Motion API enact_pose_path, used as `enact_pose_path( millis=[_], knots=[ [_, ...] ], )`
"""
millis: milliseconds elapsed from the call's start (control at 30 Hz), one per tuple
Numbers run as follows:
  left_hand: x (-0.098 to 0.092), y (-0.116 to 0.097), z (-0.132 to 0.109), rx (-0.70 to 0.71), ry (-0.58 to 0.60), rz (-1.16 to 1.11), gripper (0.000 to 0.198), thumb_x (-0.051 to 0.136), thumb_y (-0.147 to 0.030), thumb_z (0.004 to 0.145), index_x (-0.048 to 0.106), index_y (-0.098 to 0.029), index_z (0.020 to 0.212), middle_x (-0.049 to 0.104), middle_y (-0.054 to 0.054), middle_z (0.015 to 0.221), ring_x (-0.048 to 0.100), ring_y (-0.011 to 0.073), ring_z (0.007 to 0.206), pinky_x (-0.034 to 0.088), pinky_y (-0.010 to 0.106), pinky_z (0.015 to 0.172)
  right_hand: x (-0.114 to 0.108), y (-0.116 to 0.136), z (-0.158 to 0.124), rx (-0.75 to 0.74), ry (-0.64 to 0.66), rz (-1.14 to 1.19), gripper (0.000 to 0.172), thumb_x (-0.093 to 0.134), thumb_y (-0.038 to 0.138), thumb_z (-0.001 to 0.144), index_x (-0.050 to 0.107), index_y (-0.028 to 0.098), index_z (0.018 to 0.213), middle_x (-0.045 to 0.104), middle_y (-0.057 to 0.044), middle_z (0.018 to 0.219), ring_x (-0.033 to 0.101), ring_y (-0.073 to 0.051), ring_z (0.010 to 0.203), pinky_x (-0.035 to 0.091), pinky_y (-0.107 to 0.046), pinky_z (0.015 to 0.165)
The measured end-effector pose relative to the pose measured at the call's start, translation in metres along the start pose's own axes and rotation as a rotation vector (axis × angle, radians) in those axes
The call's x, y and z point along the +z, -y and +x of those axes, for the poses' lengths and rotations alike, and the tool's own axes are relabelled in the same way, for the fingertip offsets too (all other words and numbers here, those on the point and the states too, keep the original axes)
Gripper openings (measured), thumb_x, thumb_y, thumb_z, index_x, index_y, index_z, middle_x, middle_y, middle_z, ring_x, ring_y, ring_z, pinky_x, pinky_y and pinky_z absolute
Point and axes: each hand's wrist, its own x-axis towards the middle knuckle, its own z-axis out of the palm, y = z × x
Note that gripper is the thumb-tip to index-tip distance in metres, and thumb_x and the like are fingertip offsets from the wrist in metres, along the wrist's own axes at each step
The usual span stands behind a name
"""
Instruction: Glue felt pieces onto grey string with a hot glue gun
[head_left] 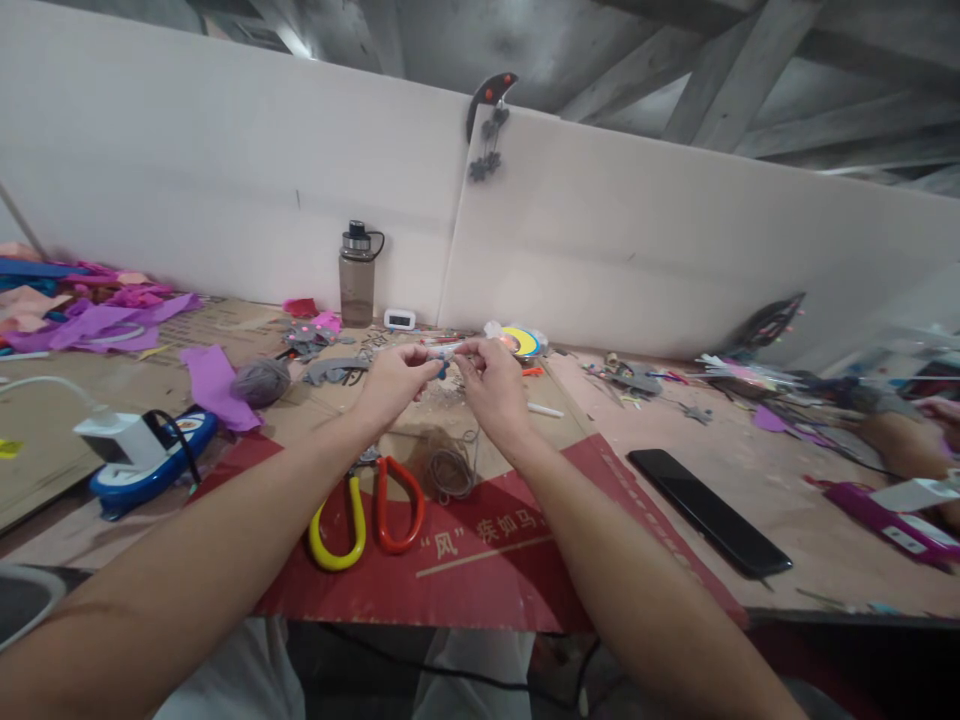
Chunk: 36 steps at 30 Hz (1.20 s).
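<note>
My left hand is closed in a pinch on a small dark blue piece. Close beside it, my right hand is pinched too; whatever lies between its fingertips is too small to make out. Both hands are raised a little over the cardboard. Below them lie a loose coil of thin wire or cord and scissors with one yellow handle and one red handle. The scissors' blades are partly hidden behind my left forearm. A ball of grey yarn sits left of my left hand.
A water bottle and a small white digital clock stand by the white partition. A black phone lies at right. Power strips sit left and right. Purple scraps lie left. Another person's arm shows at far right.
</note>
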Motion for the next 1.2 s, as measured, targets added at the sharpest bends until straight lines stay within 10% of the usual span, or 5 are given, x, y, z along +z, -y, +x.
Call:
enact_pose_path(
  millis=[1200],
  knots=[
    [0.006, -0.017, -0.008, -0.076, 0.185, 0.003, 0.021, 0.062, -0.032, 0.07, 0.066, -0.013, 0.077, 0.064, 0.005, 0.07, 0.063, 0.0152, 0.064, 0.043, 0.02, 0.045, -0.004, 0.0, 0.003, -0.099, 0.072, -0.056, 0.007, 0.05, 0.02, 0.082, 0.057, 0.019, 0.08, 0.055, -0.005, 0.083, 0.05, -0.018, 0.079, 0.039, -0.032, 0.074]
  ],
)
